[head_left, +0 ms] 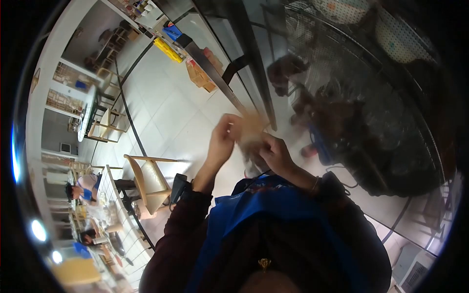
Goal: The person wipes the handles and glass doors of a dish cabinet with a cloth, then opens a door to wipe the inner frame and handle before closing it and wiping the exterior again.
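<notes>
In front of my blue apron (254, 210), both hands are raised close together. Between them is a thin tan piece (252, 128), too smeared by motion to name. My left hand (223, 139) is closed, with thumb and fingers pinching its left side. On its lower right side, my right hand (276, 152) is closed with bent fingers. Just beyond the hands stands a dark glass door with a long metal handle (215, 75). Its glass mirrors part of my body, and patterned bowls (403, 36) show at the upper right.
A wooden chair (149, 180) stands at the left beside a long white-topped table (122, 205), where other people (88, 190) are. Farther back are a round table (88, 112), a cardboard box (198, 75) and a yellow object (167, 50) on the tiled floor (166, 102).
</notes>
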Available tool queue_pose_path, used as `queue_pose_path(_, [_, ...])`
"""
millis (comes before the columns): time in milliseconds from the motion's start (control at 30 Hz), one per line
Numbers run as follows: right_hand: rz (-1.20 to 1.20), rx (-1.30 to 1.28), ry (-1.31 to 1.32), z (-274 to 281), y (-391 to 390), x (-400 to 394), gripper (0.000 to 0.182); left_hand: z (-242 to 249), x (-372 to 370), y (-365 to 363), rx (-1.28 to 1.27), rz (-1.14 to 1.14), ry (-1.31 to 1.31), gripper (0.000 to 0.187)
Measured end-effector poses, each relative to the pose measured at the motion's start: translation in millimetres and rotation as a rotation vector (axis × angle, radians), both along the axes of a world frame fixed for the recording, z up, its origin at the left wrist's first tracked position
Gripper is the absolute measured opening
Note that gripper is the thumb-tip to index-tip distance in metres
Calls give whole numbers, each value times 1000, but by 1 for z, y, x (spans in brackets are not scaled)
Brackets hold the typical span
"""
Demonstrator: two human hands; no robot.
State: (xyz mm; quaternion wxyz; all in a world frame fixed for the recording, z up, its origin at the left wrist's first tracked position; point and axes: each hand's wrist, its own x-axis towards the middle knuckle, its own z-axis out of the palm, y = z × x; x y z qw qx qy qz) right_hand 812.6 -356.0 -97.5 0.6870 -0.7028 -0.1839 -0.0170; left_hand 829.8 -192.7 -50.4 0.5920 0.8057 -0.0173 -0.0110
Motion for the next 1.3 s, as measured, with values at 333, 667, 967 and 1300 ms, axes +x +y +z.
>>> queue_pose_path(333, [-63,379,243,20,24,19,19,127,55,14,-95,13,-813,44])
queue_pose_path(667, [-513,86,-361,74,64,56,19,144,92,-13,-703,-357,-361,65])
queue_pose_path(967, [-643,101,253,1,68,39,12,145,84,-27,-690,-147,-401,54])
queue_pose_path(1300, [-724,86,-239,49,78,47,18,142,92,-28,-611,-178,-464,53])
